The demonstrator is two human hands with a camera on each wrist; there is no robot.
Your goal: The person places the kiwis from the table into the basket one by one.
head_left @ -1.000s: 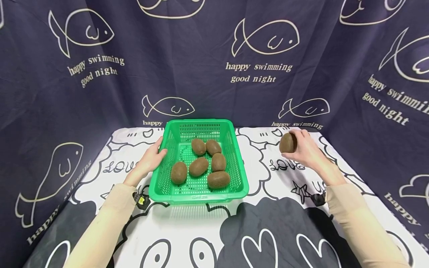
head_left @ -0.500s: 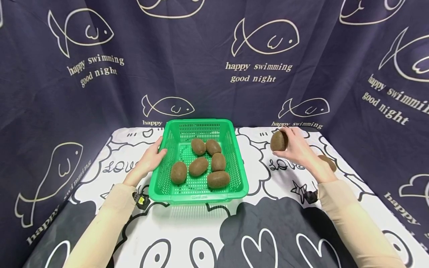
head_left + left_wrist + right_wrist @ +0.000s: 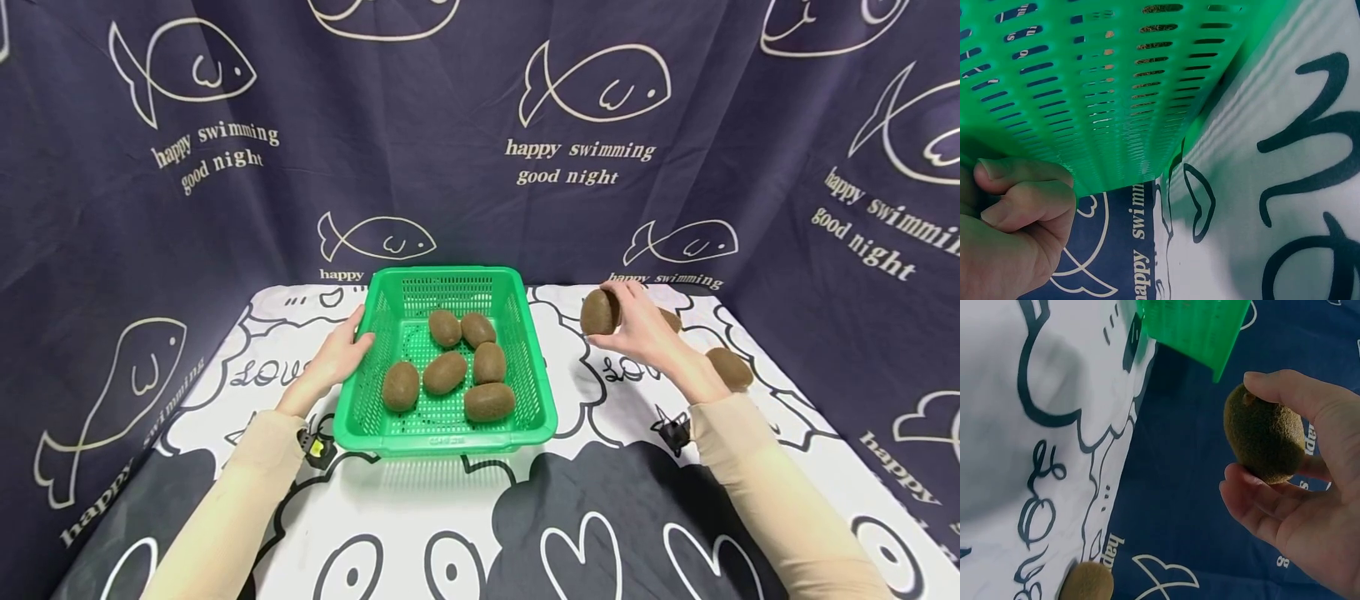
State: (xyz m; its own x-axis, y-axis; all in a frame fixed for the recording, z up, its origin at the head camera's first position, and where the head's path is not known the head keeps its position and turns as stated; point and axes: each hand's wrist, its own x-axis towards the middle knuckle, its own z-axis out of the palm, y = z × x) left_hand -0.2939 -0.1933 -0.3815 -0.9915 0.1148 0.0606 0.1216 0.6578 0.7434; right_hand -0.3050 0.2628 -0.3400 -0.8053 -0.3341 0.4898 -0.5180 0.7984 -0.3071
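My right hand (image 3: 637, 327) holds a brown kiwi (image 3: 598, 313) above the table, right of the green basket (image 3: 450, 443). In the right wrist view the thumb is on one end of the kiwi (image 3: 1263, 431) and the fingers on the other. My left hand (image 3: 339, 354) grips the basket's left rim, thumb on the inner side. Curled fingers of the left hand (image 3: 1022, 212) show against the slotted wall (image 3: 1104, 106) in the left wrist view. Several kiwis lie on the basket floor, among them one kiwi (image 3: 489, 402) near the front right corner.
Two more kiwis lie on the table to the right: one kiwi (image 3: 729, 368) beside my right forearm, another kiwi (image 3: 670, 319) partly hidden behind the hand. A patterned white and grey cloth (image 3: 420, 508) covers the table. A dark blue fish-print curtain (image 3: 465, 167) hangs around it.
My right hand has moved left toward the basket with the kiwi, uncovering two kiwis on the table behind it. The left hand and basket have stayed put.
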